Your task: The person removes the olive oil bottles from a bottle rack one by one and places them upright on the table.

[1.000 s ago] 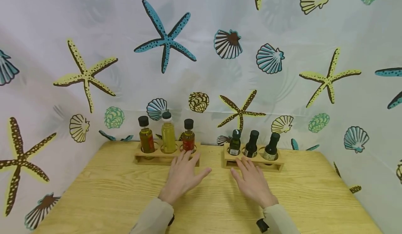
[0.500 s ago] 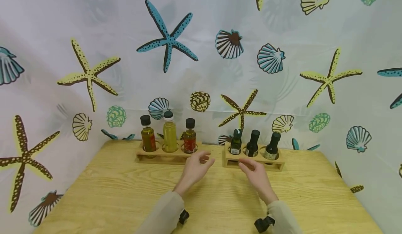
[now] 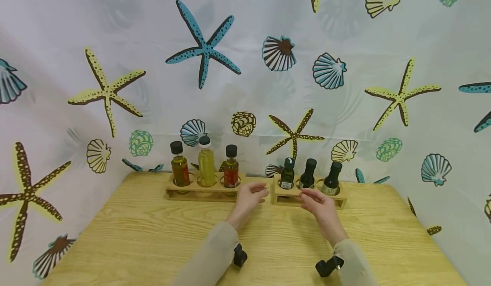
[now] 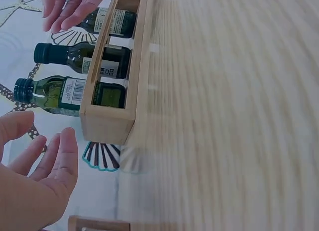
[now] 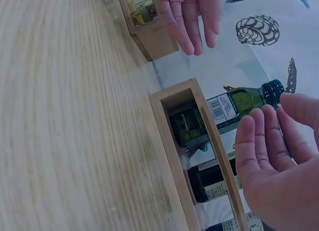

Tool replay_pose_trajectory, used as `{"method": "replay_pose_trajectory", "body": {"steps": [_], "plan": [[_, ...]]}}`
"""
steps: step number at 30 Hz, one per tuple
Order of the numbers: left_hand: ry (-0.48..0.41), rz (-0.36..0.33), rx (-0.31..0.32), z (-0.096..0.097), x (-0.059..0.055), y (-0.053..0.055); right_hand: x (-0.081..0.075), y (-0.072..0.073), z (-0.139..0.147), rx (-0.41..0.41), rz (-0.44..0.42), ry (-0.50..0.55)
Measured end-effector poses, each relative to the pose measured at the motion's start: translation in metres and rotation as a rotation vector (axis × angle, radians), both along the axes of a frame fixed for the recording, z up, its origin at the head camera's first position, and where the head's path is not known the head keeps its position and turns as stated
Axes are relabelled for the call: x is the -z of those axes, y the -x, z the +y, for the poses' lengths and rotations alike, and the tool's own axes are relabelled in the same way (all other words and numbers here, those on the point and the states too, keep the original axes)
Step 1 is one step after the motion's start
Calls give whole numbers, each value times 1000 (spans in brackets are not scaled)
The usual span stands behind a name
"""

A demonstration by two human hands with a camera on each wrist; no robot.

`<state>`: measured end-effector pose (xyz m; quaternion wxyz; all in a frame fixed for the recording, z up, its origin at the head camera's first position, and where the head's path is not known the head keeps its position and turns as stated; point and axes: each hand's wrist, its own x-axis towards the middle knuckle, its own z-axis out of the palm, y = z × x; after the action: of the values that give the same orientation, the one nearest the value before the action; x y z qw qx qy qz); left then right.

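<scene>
My left hand (image 3: pixel 248 200) hovers by the right end of the left wooden rack (image 3: pixel 188 195), fingers loosely bent, holding nothing. In front of the right wooden rack (image 3: pixel 284 201) is my right hand (image 3: pixel 321 209), its fingers bent towards the left hand and its grasp empty. Three small dark bottles stand in that rack: a green glass one (image 5: pixel 244 101) with a barcode label, a middle bottle (image 3: pixel 307 176) and a right bottle (image 3: pixel 331 179). The left rack carries a dark oil bottle (image 3: pixel 180 171), a taller yellow oil bottle (image 3: pixel 206 166) and a red-labelled bottle (image 3: pixel 231 173).
Both racks stand at the back of a light wooden table (image 3: pixel 153 239), with a gap between them. Right behind hangs a white curtain (image 3: pixel 245 90) printed with starfish and shells; it also runs along both sides.
The spread fingers of both hands have bent inward. My left hand has moved right, off the front of the left rack; my right hand has shifted slightly right. Racks and bottles stay put.
</scene>
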<state>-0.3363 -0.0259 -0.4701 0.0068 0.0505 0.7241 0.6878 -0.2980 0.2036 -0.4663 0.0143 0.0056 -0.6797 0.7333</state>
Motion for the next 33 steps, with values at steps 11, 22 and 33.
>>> {"method": "replay_pose_trajectory", "body": {"steps": [11, 22, 33], "plan": [[-115, -107, -50, 24, 7, 17, -4, 9, 15, 76, -35, 14], [-167, -224, -37, 33, 14, 27, -11, 15, 44, 118, -38, 147], [-98, -203, -44, 39, 17, 27, -15, 17, 67, 128, -71, 213]]}}
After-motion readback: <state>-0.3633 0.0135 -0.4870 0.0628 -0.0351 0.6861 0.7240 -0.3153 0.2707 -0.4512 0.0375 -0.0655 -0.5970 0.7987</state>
